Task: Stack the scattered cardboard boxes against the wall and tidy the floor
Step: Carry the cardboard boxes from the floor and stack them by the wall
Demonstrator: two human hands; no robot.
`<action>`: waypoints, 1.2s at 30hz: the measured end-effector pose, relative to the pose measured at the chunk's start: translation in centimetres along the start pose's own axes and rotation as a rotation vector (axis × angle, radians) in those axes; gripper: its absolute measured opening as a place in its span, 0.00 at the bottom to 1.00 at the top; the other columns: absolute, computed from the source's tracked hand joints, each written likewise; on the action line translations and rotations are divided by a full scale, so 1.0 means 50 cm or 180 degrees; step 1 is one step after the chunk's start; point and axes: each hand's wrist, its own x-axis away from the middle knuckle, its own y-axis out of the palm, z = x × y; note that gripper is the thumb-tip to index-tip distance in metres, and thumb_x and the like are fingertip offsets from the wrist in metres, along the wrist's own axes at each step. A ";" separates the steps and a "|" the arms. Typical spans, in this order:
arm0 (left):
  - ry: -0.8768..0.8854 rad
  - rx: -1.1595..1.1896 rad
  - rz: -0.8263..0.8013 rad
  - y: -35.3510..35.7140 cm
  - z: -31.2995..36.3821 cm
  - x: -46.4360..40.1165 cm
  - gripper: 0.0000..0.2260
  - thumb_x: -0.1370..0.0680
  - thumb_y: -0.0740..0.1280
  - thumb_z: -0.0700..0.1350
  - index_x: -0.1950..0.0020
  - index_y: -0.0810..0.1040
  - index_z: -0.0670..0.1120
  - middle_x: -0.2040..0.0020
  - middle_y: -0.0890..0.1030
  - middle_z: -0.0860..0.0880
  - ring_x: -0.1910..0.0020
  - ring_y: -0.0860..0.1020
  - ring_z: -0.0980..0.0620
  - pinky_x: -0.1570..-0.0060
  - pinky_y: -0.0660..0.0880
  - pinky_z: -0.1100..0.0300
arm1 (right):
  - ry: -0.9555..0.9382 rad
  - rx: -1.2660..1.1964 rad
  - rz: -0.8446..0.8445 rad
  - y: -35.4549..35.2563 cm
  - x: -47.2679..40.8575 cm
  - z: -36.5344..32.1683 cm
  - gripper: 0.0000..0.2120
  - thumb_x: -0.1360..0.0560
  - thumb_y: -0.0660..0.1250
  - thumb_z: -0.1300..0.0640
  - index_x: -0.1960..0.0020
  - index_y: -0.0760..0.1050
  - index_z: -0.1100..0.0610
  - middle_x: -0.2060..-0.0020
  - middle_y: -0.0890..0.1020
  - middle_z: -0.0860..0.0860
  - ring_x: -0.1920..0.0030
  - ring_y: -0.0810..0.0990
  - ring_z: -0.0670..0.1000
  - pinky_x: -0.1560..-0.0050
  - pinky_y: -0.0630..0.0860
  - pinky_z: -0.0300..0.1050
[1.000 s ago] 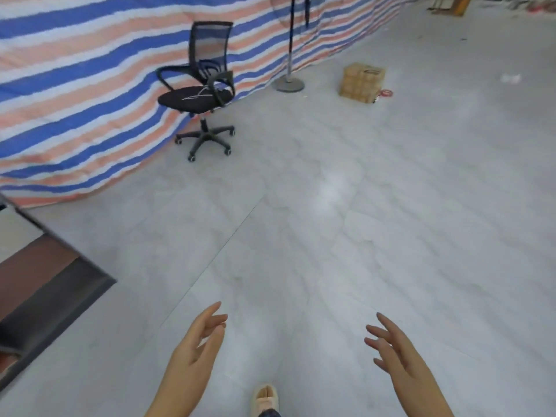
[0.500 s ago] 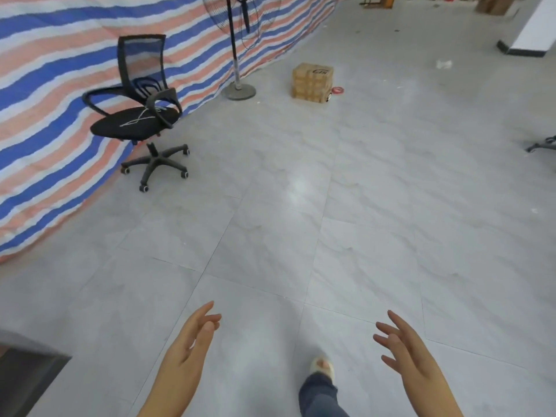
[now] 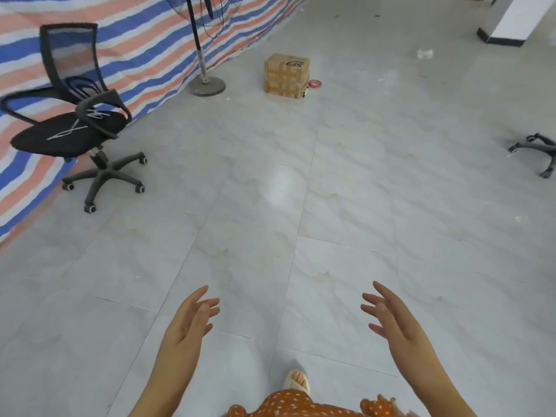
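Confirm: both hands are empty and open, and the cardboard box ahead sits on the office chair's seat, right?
Not quite. The head view shows the cardboard box on the floor, beyond the office chair. The left hand and right hand are indeed empty and open.

Bare floor [image 3: 301,224] runs straight from both hands, left [image 3: 188,322] & right [image 3: 397,322], to the box [image 3: 286,75] nr the far edge. Left side blocked: chair [image 3: 75,127] vs the tarp [image 3: 126,40], fan base [image 3: 206,85] just left of box. Chair legs [image 3: 538,149] at right edge, well apart.
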 end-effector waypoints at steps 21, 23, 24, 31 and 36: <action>0.0434 -0.0605 -0.0404 0.218 0.345 -0.846 0.15 0.20 0.61 0.42 0.41 0.73 0.61 0.45 0.80 0.53 0.42 0.78 0.55 0.38 0.71 0.52 | 0.0193 -0.0497 0.0460 0.067 -0.791 -0.255 0.14 0.19 0.57 0.56 0.35 0.72 0.47 0.44 0.81 0.46 0.47 0.81 0.41 0.43 0.76 0.49; 0.0530 -0.0675 -0.0483 0.235 0.397 -0.948 0.15 0.20 0.61 0.42 0.41 0.72 0.62 0.44 0.80 0.54 0.42 0.77 0.56 0.40 0.71 0.58 | 0.0138 -0.0526 0.0434 0.078 -0.880 -0.296 0.15 0.19 0.57 0.56 0.34 0.72 0.48 0.43 0.81 0.46 0.46 0.81 0.41 0.43 0.76 0.48; 0.0545 -0.0708 -0.0494 0.245 0.418 -0.993 0.15 0.20 0.61 0.42 0.41 0.71 0.62 0.44 0.79 0.54 0.42 0.77 0.57 0.43 0.71 0.61 | 0.0109 -0.0537 0.0426 0.082 -0.918 -0.314 0.15 0.19 0.57 0.55 0.34 0.71 0.48 0.43 0.81 0.45 0.46 0.80 0.41 0.44 0.77 0.47; 0.0398 -0.0697 -0.0557 0.350 0.475 -1.229 0.17 0.20 0.61 0.40 0.42 0.74 0.63 0.46 0.81 0.54 0.42 0.78 0.56 0.38 0.71 0.53 | 0.0341 -0.0635 0.0416 0.075 -1.161 -0.364 0.16 0.28 0.68 0.41 0.42 0.73 0.43 0.48 0.83 0.45 0.46 0.82 0.44 0.51 0.80 0.38; 0.0262 -0.0695 -0.0372 0.475 0.516 -1.408 0.23 0.20 0.61 0.39 0.48 0.75 0.71 0.48 0.81 0.57 0.43 0.78 0.54 0.41 0.73 0.52 | 0.0478 -0.0716 0.0404 0.010 -1.403 -0.394 0.16 0.30 0.71 0.42 0.45 0.75 0.47 0.46 0.83 0.49 0.49 0.82 0.46 0.52 0.79 0.38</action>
